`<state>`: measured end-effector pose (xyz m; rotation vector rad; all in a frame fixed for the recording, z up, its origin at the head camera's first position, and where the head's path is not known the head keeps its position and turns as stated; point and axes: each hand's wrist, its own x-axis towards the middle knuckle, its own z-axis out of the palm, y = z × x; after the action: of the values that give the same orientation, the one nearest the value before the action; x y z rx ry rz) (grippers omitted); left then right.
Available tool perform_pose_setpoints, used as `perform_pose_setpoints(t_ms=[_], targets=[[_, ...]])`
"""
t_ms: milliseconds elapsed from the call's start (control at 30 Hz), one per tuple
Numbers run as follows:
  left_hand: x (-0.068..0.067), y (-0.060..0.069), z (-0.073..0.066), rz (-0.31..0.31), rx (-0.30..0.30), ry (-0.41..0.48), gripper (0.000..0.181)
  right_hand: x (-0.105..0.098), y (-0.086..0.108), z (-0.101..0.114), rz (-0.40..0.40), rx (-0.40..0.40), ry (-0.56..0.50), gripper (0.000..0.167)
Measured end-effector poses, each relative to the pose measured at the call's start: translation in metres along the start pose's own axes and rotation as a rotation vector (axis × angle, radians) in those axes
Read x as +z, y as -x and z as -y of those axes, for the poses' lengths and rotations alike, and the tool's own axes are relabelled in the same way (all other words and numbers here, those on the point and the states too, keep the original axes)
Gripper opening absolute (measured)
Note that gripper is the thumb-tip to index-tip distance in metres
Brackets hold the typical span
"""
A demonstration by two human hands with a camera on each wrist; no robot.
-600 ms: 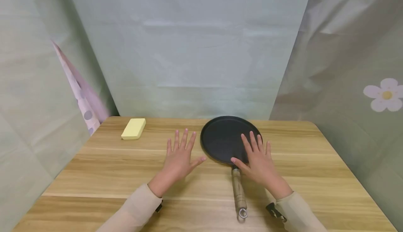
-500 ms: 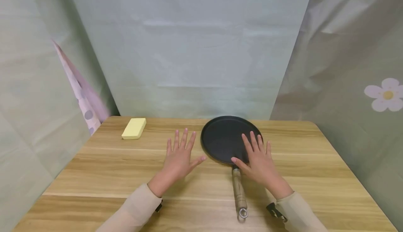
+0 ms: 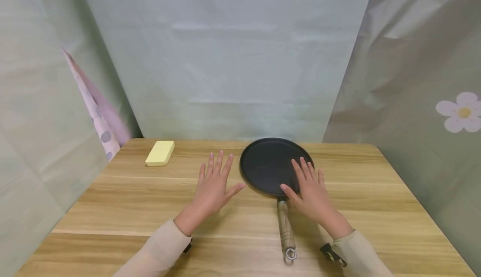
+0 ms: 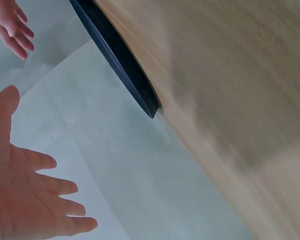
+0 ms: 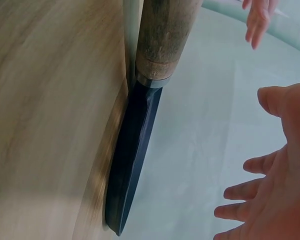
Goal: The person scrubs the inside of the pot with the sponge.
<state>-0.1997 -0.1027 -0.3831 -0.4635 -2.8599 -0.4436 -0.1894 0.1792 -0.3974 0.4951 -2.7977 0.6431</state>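
Observation:
A round black flat pan (image 3: 268,164) lies on the wooden table, its wooden handle (image 3: 285,227) with a metal ring pointing toward me. My left hand (image 3: 212,189) hovers left of the pan, fingers straight and spread, holding nothing. Over the pan's right edge hangs my right hand (image 3: 312,195), also spread and holding nothing. Both wrist views show a gap between the hands and the table; the pan's rim (image 4: 122,60) appears edge-on in the left one. In the right wrist view the handle (image 5: 165,37) and the dark pan side (image 5: 130,160) sit below the palm.
A pale yellow sponge-like block (image 3: 160,153) lies at the far left of the wooden table (image 3: 124,210). Light cloth curtains (image 3: 233,60) hang behind the table and on both sides. The right curtain carries a white flower print (image 3: 462,112).
My right hand has shifted very slightly to the right, and my left hand has risen a touch in the view. The pan and the yellow block stay where they were.

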Motion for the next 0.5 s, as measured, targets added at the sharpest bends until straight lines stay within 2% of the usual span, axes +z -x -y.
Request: perform_pose_setpoints(t_ms=[200,400,500], targets=[[-0.0039,0.0007,0.0018,-0.052,0.018,0.0,0.081,-0.0021,0.0016,-0.0009,-0.027,-0.013,-0.067,0.076],[-0.0085,0.0008,0.0049,-0.129,0.053,-0.004,0.077,-0.0055,0.0023,0.0,-0.054,-0.027,-0.149,0.071],[-0.0098,0.0012,0.0075,-0.157,0.069,0.004,0.075,-0.0065,0.0035,-0.0002,-0.046,-0.009,-0.218,0.071]])
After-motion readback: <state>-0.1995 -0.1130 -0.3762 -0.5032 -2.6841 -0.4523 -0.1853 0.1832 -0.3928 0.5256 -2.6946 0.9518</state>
